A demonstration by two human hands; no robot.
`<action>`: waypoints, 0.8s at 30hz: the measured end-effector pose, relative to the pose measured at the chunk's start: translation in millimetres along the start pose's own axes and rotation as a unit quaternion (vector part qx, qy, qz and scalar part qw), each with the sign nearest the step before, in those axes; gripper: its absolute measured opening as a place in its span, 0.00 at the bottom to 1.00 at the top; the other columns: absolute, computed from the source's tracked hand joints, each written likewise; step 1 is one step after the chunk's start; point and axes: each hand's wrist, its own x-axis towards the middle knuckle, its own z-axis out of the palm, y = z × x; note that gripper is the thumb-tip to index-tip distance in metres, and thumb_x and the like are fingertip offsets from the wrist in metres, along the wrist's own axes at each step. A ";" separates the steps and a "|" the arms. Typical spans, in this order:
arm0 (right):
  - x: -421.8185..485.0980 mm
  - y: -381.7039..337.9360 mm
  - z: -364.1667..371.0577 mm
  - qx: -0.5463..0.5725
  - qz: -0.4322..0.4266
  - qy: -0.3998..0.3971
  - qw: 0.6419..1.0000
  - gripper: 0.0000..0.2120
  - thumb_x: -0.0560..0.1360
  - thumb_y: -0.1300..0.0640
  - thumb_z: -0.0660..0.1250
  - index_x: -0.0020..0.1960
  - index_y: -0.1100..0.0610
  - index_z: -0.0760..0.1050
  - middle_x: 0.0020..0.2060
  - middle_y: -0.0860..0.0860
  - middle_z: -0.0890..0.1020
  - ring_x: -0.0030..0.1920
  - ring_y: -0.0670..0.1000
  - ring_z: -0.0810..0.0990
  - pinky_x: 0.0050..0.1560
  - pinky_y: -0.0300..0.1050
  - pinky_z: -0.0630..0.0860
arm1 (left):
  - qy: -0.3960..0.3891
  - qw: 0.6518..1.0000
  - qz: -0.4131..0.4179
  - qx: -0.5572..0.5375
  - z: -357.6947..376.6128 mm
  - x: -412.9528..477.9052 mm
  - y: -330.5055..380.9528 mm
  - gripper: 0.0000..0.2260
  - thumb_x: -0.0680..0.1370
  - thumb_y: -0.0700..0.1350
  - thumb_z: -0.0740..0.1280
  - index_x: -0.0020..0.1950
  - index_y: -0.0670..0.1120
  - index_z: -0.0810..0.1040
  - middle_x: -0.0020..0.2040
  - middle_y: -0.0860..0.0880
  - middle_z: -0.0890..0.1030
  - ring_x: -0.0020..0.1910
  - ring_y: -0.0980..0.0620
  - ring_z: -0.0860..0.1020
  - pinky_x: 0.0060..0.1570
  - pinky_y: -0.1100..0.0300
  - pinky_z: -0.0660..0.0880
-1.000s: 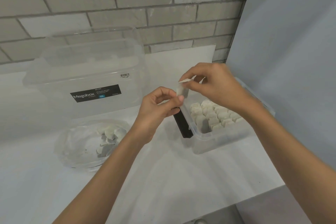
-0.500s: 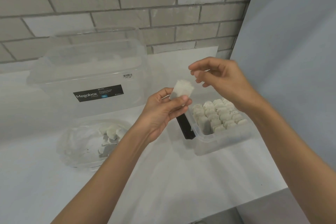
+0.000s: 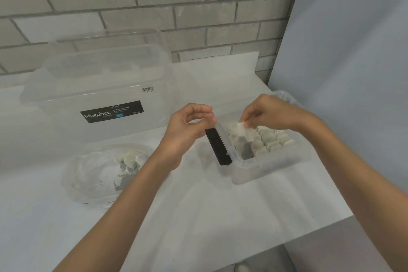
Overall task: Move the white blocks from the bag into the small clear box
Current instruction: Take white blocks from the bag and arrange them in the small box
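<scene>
The small clear box (image 3: 265, 168) stands right of centre with a black latch (image 3: 218, 148) on its left end, and rows of several white blocks (image 3: 271, 139) fill its far part. My right hand (image 3: 271, 115) pinches one white block (image 3: 239, 127) at fingertip level just above the box's left rows. My left hand (image 3: 187, 128) hovers left of the box over the latch, fingers loosely curved, nothing seen in it. The clear bag (image 3: 88, 174) lies at the left with a few white blocks (image 3: 129, 160) inside.
A large clear storage box (image 3: 99, 86) labelled Megabox stands behind the bag against the brick wall. The white table's (image 3: 198, 216) front edge runs close below my forearms, and a pale wall panel closes off the right side.
The white block passed from my left hand to my right hand, which carried it down over the small box. My left hand let go and stays beside the latch.
</scene>
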 end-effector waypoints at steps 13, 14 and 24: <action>27.3 30.6 45.4 -0.044 0.053 -0.055 0.996 0.07 0.68 0.67 0.74 0.44 0.57 0.83 0.38 0.50 0.83 0.42 0.49 0.82 0.42 0.35 0.76 | 0.015 0.999 -0.029 0.017 -11.6 -9.7 -8.6 0.07 0.75 0.41 0.72 0.52 0.48 0.81 0.49 0.49 0.84 0.43 0.55 0.83 0.46 0.60 0.76; 27.5 31.0 45.7 -0.049 0.051 -0.056 0.996 0.07 0.68 0.67 0.74 0.44 0.58 0.83 0.38 0.50 0.83 0.42 0.50 0.82 0.41 0.35 0.76 | 0.016 0.999 -0.029 0.019 -12.4 -10.3 -8.9 0.07 0.75 0.40 0.72 0.52 0.48 0.81 0.49 0.49 0.84 0.43 0.55 0.83 0.46 0.61 0.76; 25.1 28.8 39.4 -0.121 0.050 0.004 0.991 0.10 0.68 0.67 0.72 0.38 0.53 0.81 0.42 0.52 0.81 0.43 0.52 0.81 0.50 0.49 0.80 | 0.020 0.998 -0.028 0.043 -19.7 -17.9 -9.2 0.07 0.75 0.40 0.71 0.51 0.48 0.81 0.48 0.49 0.85 0.44 0.54 0.83 0.46 0.61 0.76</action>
